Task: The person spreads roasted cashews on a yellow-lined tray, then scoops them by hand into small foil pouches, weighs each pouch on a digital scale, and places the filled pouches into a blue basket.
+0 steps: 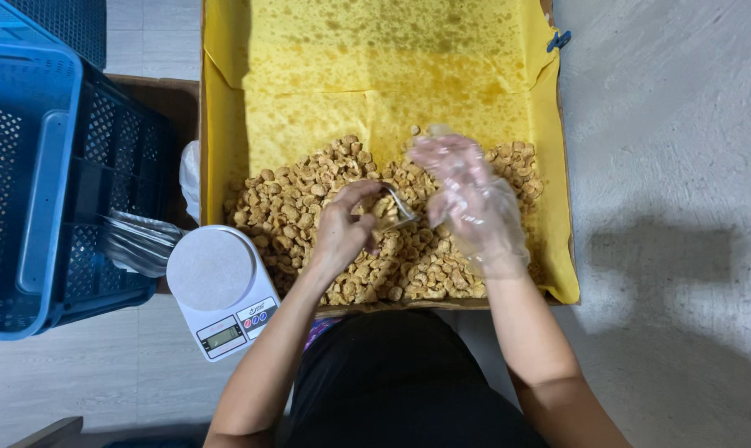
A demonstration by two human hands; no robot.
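From the head camera, looking straight down, a person in dark clothing sits before a wide box [558, 166] lined with oil-stained yellow paper [375, 66]. A heap of small golden-brown fried snack pieces [301, 199] fills the near half of the box, toward 6 o'clock, while the far half toward 12 o'clock shows only the spotted paper.

The bare left hand [342, 232] rests on the heap near the middle, its fingers together and pinched on the edge of a thin clear plastic bag [400, 211]. Just beside it, at 3 o'clock, the right hand [471, 199] wears a loose transparent plastic glove; its fingers are spread apart and hover over the pieces, touching the bag's other side, and I cannot tell whether any pieces lie in the palm.

At 9 o'clock from the left forearm stands 1 white digital kitchen scale [213, 274] with a round platform, just outside the box's near left corner. Farther toward 9 o'clock is a blue plastic crate [27, 191] with latticed walls, and a bundle of clear bags [139, 241] pokes out between crate and scale. A small blue clip [558, 39] holds the paper at the box's rim toward 1 o'clock.
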